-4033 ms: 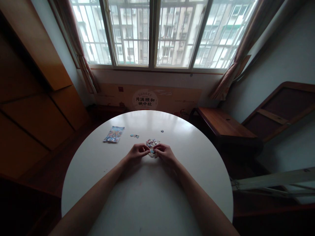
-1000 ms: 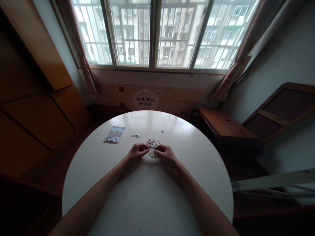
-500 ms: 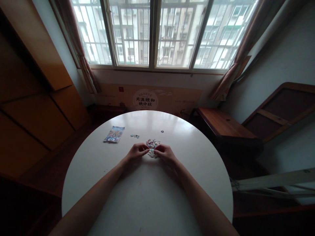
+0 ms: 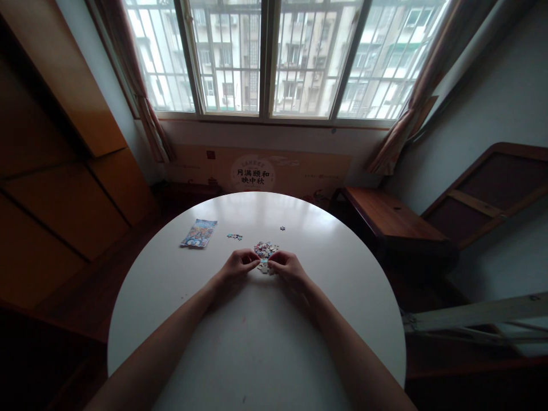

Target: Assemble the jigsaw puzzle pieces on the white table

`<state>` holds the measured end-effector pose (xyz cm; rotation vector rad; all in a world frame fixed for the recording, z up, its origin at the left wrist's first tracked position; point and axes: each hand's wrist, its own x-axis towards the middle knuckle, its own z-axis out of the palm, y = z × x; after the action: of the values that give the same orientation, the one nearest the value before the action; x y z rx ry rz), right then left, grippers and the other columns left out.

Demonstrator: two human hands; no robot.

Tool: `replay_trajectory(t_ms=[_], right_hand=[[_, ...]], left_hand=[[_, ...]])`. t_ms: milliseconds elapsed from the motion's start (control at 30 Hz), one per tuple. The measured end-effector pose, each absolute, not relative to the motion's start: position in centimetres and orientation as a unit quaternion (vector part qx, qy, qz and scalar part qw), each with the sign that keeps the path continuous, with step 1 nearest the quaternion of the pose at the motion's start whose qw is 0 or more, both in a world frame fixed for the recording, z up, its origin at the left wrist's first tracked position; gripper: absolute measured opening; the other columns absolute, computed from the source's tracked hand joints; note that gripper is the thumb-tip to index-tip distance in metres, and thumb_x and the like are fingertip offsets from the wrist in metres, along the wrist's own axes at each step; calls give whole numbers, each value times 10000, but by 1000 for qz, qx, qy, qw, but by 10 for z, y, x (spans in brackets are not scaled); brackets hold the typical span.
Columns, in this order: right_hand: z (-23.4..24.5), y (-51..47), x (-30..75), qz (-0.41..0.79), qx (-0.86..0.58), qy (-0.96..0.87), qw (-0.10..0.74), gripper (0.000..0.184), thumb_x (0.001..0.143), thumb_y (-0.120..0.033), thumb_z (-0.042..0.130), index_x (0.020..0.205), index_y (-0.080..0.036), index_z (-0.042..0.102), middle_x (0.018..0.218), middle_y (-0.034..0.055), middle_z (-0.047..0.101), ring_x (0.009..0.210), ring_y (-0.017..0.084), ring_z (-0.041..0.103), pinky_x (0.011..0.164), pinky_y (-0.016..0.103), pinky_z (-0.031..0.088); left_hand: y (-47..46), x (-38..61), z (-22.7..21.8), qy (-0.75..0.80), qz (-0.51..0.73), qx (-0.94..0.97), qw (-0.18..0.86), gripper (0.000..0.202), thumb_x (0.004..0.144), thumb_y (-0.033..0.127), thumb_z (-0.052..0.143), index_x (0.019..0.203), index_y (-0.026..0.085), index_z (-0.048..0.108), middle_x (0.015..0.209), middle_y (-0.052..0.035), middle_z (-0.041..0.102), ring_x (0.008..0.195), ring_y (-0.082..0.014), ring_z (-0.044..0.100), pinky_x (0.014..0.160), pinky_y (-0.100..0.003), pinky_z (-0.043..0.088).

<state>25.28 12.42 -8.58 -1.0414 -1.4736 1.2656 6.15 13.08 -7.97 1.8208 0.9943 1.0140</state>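
On the round white table [image 4: 257, 342] lies a small heap of jigsaw puzzle pieces [image 4: 265, 249]. My left hand [image 4: 238, 265] and my right hand [image 4: 287, 267] rest on the table just in front of the heap, fingertips meeting. Both hands pinch small puzzle pieces [image 4: 264, 262] held between them. The fingers of both hands are curled and pressed together.
A colourful puzzle packet [image 4: 198, 233] lies at the table's left. Two loose piece clusters sit apart: one [image 4: 234, 236] left of the heap, one [image 4: 282, 229] behind it. A wooden bench [image 4: 385, 217] stands to the right, a window behind, wooden cabinets at left.
Almost nothing differs. Both hands stay at the heap, pinching pieces together, with only slight finger movement.
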Motion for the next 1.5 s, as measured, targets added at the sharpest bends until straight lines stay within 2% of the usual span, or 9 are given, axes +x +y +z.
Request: replay_trajectory(t_ms=[1500], right_hand=[[-88,125,254,506,-416,-609,446,300,629,-399,723,708,-127,624,558,-1,597,473,96,517,475,230,425]], left_hand=[[130,62,-79,399,396,721,406,262,728,363,647,749,102,649,591,2,563,535,-75,459,488,-181,348]])
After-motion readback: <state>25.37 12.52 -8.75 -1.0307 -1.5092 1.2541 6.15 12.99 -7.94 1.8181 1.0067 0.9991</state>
